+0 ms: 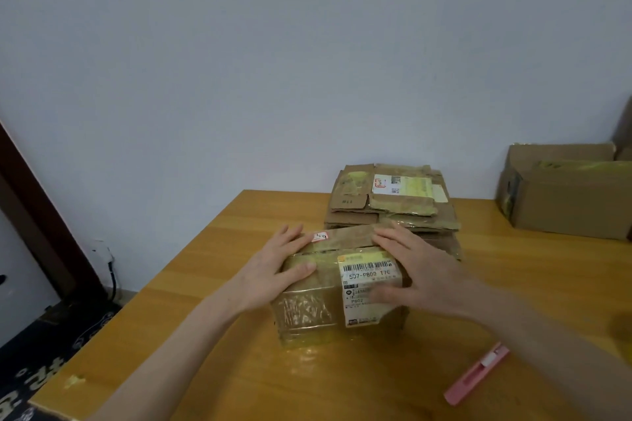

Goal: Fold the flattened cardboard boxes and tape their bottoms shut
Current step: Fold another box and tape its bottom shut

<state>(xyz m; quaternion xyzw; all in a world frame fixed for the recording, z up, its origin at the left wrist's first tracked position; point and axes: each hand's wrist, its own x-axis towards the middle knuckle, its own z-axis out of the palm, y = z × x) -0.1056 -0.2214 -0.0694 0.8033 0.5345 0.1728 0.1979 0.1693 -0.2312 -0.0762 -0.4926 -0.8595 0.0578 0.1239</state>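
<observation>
Yellow wooden table by a pale wall. Left hand presses flat on the taped brown cardboard box mid-table. Right hand, fingers spread, does likewise. Flattened cardboard stack behind the box, pink cutter to its right. Flaps probably want holding flush for taping.

Brown box – white label; pink cutter; yellow-orange table.

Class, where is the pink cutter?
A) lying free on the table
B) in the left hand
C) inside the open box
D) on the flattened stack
A: the pink cutter lies on the table; the left hand and right hand rest on the taped box.
</observation>
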